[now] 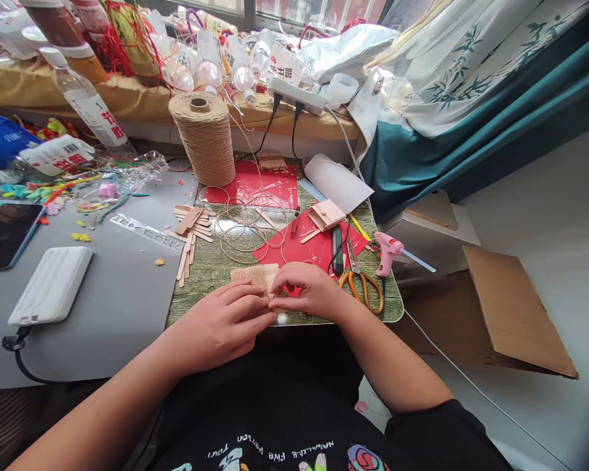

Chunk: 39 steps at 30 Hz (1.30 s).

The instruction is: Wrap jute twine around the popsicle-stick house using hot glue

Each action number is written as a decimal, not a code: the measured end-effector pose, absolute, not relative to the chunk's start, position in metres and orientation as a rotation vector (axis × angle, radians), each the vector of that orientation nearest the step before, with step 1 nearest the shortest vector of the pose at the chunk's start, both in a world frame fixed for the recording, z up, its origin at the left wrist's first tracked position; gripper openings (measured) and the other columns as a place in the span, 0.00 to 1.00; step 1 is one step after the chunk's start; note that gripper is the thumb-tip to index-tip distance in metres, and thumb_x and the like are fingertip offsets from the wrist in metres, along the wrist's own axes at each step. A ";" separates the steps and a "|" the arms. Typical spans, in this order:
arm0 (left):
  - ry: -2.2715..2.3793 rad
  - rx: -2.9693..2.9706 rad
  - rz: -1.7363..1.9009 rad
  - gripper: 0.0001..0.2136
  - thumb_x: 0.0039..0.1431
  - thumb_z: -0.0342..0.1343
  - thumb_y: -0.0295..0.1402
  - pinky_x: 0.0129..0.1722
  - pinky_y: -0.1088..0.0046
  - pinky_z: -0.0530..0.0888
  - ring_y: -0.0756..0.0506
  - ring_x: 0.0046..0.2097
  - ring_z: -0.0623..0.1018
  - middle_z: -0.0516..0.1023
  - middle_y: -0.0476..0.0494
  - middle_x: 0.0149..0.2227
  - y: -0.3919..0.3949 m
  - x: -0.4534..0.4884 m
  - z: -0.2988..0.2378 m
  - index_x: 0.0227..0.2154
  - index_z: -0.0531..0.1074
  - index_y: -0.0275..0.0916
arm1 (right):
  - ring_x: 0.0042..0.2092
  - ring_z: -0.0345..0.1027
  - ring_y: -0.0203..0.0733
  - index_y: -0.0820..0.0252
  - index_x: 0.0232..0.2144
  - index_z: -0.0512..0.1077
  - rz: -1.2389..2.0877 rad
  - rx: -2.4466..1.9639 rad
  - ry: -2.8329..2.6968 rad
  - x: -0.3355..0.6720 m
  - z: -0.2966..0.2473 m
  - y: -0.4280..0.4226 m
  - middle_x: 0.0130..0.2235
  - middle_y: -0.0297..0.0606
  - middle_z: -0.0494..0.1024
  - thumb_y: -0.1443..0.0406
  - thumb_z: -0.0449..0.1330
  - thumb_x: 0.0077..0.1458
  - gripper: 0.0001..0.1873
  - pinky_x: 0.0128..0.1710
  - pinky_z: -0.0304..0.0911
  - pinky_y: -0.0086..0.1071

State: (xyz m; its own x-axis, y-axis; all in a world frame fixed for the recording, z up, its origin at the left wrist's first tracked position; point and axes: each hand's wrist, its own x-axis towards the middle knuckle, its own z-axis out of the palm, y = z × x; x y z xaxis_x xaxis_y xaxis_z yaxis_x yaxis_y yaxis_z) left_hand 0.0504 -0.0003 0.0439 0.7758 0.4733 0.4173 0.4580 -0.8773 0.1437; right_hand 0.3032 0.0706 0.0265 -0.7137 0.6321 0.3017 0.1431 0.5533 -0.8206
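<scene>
Both of my hands rest at the near edge of a wood-patterned mat (211,265). My left hand (223,320) lies with its fingers pressed on a small panel of craft sticks wrapped in jute twine (252,276). My right hand (308,288) pinches the panel's right end, where bare stick ends show. Loose twine (240,229) curls across the mat up to a large twine spool (207,136) at the back. A pile of loose craft sticks (192,226) lies left of the twine loops.
Orange-handled scissors (363,282), a pink glue gun (387,252), a black-handled tool (337,252) and a small stick model (326,214) lie on red paper (250,184) to the right. A white power bank (52,284), phone (4,234) and ruler (147,232) sit left. Cardboard (510,314) lies on the floor.
</scene>
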 end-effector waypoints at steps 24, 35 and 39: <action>0.767 2.819 0.803 0.22 0.64 0.61 0.22 0.68 0.52 0.75 0.38 0.63 0.78 0.82 0.40 0.54 -0.004 0.048 0.039 0.59 0.75 0.41 | 0.44 0.76 0.43 0.57 0.39 0.81 1.004 -0.567 -2.227 0.300 0.027 0.090 0.40 0.40 0.82 0.67 0.66 0.66 0.03 0.48 0.73 0.38; 0.756 2.775 0.774 0.22 0.63 0.61 0.21 0.69 0.52 0.74 0.39 0.61 0.79 0.81 0.39 0.55 -0.005 0.046 0.037 0.60 0.75 0.39 | 0.40 0.73 0.40 0.57 0.36 0.81 1.073 -0.674 -2.146 0.293 0.024 0.113 0.38 0.37 0.81 0.67 0.68 0.63 0.01 0.39 0.68 0.33; 0.765 2.765 0.767 0.23 0.62 0.60 0.20 0.70 0.52 0.74 0.40 0.61 0.79 0.81 0.40 0.55 -0.004 0.046 0.037 0.59 0.75 0.39 | 0.38 0.70 0.38 0.59 0.37 0.81 1.186 -0.677 -2.110 0.294 0.020 0.126 0.38 0.37 0.82 0.65 0.72 0.60 0.04 0.37 0.65 0.31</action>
